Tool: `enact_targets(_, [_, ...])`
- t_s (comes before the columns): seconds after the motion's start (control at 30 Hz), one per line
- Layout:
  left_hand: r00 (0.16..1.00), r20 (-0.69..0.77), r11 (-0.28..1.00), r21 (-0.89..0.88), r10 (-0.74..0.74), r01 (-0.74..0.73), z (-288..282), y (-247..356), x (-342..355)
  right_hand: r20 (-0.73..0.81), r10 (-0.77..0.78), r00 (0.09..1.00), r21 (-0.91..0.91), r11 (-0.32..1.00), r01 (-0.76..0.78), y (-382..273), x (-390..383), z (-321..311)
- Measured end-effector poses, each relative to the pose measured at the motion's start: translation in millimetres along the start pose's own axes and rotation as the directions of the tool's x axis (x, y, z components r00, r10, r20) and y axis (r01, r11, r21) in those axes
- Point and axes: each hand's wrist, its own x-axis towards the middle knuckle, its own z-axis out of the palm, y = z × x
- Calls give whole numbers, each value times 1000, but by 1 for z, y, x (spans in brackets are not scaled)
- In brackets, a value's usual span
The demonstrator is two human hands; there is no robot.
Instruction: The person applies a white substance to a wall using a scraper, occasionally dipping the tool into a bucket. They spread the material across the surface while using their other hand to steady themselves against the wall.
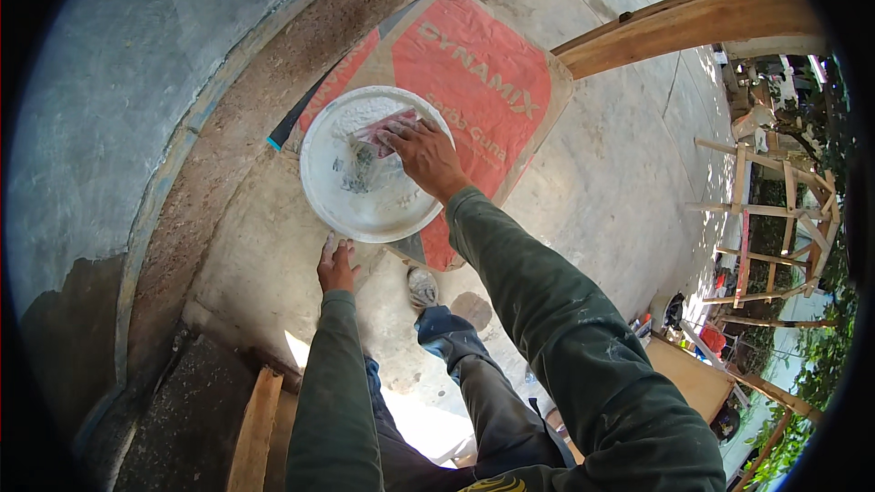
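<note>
A round white basin (pixel 321 184) stands on a flattened red-and-tan paper sack (pixel 492 64). White powder lies along its far side, and a greyish wet-looking patch shows near its middle. My right hand (pixel 421 153) reaches over the basin, fingers closed on a dusty pinkish-red flat piece (pixel 375 135); whether that is cloth, paper or plastic I cannot tell. Close to the basin's near-left rim is my left hand (pixel 337 264), its fingers stretched out with nothing in them. Whether its fingertips touch the rim is unclear.
A bluish-grey plastered wall (pixel 182 27) with a rough brown base runs along the left. From the upper right a wooden beam (pixel 693 23) comes in near the sack. Wooden frames (pixel 775 210) stand at the right. My shoe (pixel 422 288) rests on the concrete floor (pixel 602 191).
</note>
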Motion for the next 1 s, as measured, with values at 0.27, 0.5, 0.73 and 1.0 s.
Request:
enact_targets(0.27, [997,-74,999,-42,16,-20,11,6,1,19,22,1000,9,1000,-22,0,4,6])
enact_targets(0.5, [994,-109,997,-70,19,-26,20,4,1,100,0,995,-21,1000,2,3,0,3])
enact_targets(0.73, [989,-146,990,-134,15,-35,11,1,3,97,28,995,98,995,-37,-4,16,-19])
enact_targets(1.0, [989,-140,983,-169,54,-78,25,4,3,138,-34,990,19,999,31,5,9,-4])
